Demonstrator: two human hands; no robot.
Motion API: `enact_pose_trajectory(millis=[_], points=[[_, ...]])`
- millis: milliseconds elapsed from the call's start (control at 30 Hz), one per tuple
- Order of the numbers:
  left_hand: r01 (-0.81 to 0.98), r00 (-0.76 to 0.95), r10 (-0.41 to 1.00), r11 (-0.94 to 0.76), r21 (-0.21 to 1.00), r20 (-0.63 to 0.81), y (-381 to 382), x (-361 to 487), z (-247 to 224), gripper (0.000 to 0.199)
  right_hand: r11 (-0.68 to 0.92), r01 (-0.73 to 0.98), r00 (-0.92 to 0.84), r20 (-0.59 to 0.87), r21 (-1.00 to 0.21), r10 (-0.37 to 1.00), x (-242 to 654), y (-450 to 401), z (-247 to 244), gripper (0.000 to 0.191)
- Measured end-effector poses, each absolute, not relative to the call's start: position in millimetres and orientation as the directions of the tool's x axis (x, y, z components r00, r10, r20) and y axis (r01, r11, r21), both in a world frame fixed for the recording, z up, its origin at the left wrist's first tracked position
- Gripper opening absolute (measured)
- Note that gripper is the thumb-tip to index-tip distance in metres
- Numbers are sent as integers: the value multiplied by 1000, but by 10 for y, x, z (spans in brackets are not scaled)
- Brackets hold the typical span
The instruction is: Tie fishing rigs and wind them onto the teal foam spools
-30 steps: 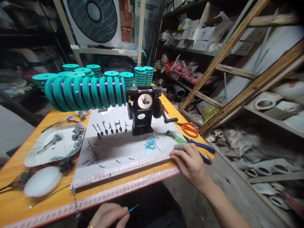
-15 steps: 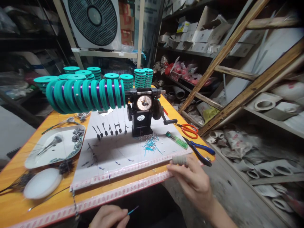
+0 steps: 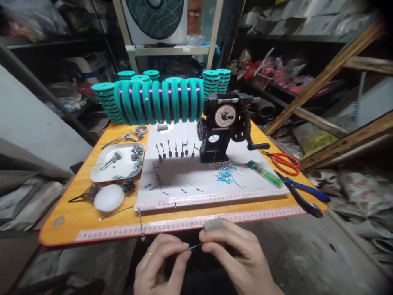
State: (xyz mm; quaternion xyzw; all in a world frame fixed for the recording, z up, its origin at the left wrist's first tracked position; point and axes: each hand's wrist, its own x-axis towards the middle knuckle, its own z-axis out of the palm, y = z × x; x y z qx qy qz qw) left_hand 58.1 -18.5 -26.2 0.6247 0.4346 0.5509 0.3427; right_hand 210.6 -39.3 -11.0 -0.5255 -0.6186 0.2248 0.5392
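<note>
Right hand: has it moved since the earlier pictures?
Yes. Against the orange table, the right hand has come back off the white board's front edge to below the table's front edge, beside the left hand.

The left hand (image 3: 159, 262) and right hand (image 3: 233, 254) are raised at lower center of the frame, facing each other. Each hand pinches thumb against forefinger, with the two pinches held just apart.

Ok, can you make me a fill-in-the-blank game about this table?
The left hand wears a ____ on one finger.
The right hand and the left hand pinch a thin ____ stick.
The black winding machine has a round ____ on its front.
The scissors have ____ handles.

Missing words: ring; blue; dial; orange.
</note>
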Motion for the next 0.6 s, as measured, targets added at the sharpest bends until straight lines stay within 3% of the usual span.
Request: enact_pose_trajectory(millis=[333, 600], points=[[240, 242, 822, -566, 789, 516, -78, 380, -275, 21, 336, 475, 115, 436, -813, 893, 2060, -411, -108, 11], [217, 224, 832, -551, 806, 508, -105, 381, -295, 20, 304, 490, 114, 406, -817, 907, 2078, -395, -77, 12]])
